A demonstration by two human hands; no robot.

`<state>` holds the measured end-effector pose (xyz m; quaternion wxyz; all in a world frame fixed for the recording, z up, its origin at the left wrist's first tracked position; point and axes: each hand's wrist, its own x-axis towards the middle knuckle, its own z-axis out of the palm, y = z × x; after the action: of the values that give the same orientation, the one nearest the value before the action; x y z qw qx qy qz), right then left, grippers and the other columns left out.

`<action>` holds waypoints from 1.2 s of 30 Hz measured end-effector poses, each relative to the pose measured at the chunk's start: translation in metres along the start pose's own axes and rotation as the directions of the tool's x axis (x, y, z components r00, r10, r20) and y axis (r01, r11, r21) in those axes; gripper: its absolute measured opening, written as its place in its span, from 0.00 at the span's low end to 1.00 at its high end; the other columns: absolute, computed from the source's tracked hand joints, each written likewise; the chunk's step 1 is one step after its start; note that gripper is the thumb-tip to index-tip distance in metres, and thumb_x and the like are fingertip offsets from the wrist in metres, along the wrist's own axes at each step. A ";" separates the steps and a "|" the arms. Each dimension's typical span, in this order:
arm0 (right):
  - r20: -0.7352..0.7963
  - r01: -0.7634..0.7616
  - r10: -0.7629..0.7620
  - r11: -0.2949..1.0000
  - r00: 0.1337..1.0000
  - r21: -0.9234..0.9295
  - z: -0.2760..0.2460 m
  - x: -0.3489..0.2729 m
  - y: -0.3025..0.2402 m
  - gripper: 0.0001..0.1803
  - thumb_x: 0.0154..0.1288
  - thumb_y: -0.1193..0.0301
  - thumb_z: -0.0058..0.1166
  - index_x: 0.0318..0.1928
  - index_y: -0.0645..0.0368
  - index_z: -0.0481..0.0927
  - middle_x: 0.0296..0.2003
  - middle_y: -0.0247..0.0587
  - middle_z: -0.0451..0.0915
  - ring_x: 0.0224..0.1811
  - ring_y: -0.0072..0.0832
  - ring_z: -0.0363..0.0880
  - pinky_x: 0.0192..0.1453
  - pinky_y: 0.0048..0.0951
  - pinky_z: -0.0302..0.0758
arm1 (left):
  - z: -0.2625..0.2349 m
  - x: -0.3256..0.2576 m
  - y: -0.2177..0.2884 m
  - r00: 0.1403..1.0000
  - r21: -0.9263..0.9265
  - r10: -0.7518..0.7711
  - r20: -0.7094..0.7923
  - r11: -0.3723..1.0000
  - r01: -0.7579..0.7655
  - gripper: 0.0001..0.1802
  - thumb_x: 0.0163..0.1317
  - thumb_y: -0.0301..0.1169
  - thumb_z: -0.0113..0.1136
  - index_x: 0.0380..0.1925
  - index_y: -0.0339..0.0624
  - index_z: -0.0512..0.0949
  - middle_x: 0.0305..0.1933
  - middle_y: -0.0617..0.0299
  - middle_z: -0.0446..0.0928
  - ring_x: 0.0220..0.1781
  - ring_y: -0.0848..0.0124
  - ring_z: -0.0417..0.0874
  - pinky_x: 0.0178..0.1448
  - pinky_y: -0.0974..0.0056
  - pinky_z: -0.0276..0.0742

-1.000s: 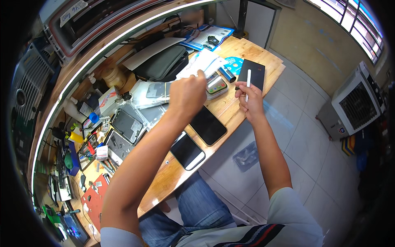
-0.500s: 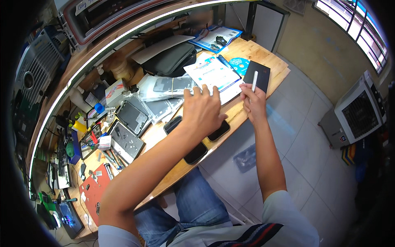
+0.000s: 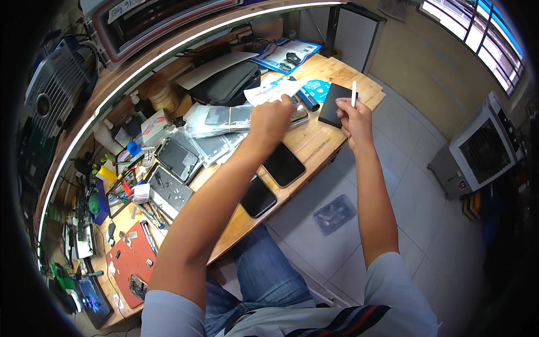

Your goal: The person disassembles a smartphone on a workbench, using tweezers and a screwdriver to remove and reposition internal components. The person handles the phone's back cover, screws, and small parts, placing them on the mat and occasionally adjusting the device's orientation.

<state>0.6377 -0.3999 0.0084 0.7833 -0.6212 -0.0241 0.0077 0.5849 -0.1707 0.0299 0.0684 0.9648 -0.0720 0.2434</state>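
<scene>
My left hand (image 3: 274, 119) is raised over the wooden workbench (image 3: 314, 140) and grips a white sheet of paper (image 3: 269, 90) by its near edge. My right hand (image 3: 353, 117) holds a thin white stick-like tool (image 3: 353, 94) upright, near a black rectangular box (image 3: 332, 105) at the bench's right end. Two dark phones (image 3: 283, 164) (image 3: 257, 196) lie face up near the front edge, below my left forearm. A blue cylinder (image 3: 307, 100) lies just past my left hand.
Clear bags of phone parts (image 3: 224, 118), a dark pouch (image 3: 224, 83), a leaflet (image 3: 286, 54), opened devices (image 3: 168, 188), a red mat (image 3: 132, 253) and hand tools crowd the bench. A clear plastic tray (image 3: 333, 214) lies on the tiled floor. An air cooler (image 3: 483, 147) stands at right.
My left hand has lifted from the bench toward the far right, taking the white paper with it. My right hand stays by the black box, tool still upright.
</scene>
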 end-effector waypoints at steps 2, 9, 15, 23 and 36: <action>0.066 0.189 -0.177 0.940 0.982 -0.283 0.016 0.022 0.003 0.16 0.66 0.68 0.67 0.49 0.65 0.86 0.34 0.39 0.87 0.24 0.23 0.79 0.29 0.28 0.74 | -0.023 0.010 -0.022 0.983 0.018 -0.142 -0.114 0.989 0.145 0.11 0.66 0.28 0.59 0.45 0.36 0.83 0.32 0.37 0.87 0.35 0.40 0.91 0.43 0.41 0.87; 0.242 0.230 -0.005 0.340 0.970 -0.912 0.124 0.065 0.015 0.38 0.52 0.47 0.79 0.55 0.63 0.86 0.52 0.52 0.89 0.57 0.43 0.88 0.60 0.43 0.84 | -0.059 0.010 -0.044 0.935 -0.112 -0.237 -0.265 0.970 0.214 0.15 0.67 0.29 0.59 0.51 0.37 0.83 0.32 0.35 0.86 0.37 0.38 0.89 0.47 0.38 0.84; 0.335 0.336 -0.029 0.098 0.942 -0.937 0.151 0.077 0.023 0.48 0.45 0.39 0.81 0.61 0.56 0.85 0.60 0.46 0.87 0.64 0.42 0.85 0.66 0.44 0.83 | -0.058 0.005 -0.036 0.960 -0.146 -0.181 -0.214 0.977 0.152 0.18 0.69 0.30 0.58 0.56 0.38 0.83 0.32 0.36 0.85 0.37 0.39 0.89 0.48 0.39 0.83; 0.390 0.360 0.200 0.168 0.899 -0.918 0.120 0.079 -0.002 0.55 0.41 0.53 0.84 0.71 0.59 0.75 0.60 0.56 0.85 0.60 0.46 0.86 0.61 0.44 0.83 | -0.057 0.001 -0.033 0.964 -0.135 -0.149 -0.219 0.983 0.121 0.15 0.65 0.29 0.61 0.51 0.41 0.82 0.28 0.41 0.85 0.33 0.41 0.89 0.42 0.39 0.85; 0.452 0.333 0.321 0.362 0.832 -0.871 0.086 0.084 -0.010 0.55 0.53 0.71 0.78 0.81 0.58 0.64 0.55 0.56 0.85 0.46 0.39 0.89 0.51 0.38 0.84 | -0.066 0.004 -0.037 0.954 -0.154 -0.217 -0.207 0.970 0.188 0.16 0.70 0.30 0.59 0.55 0.41 0.84 0.33 0.39 0.86 0.37 0.40 0.88 0.47 0.39 0.81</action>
<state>0.7178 -0.3153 0.0400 0.2475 -0.9201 -0.2521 0.1692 0.5648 -0.1241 0.0855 0.1644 0.9272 0.0194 0.3360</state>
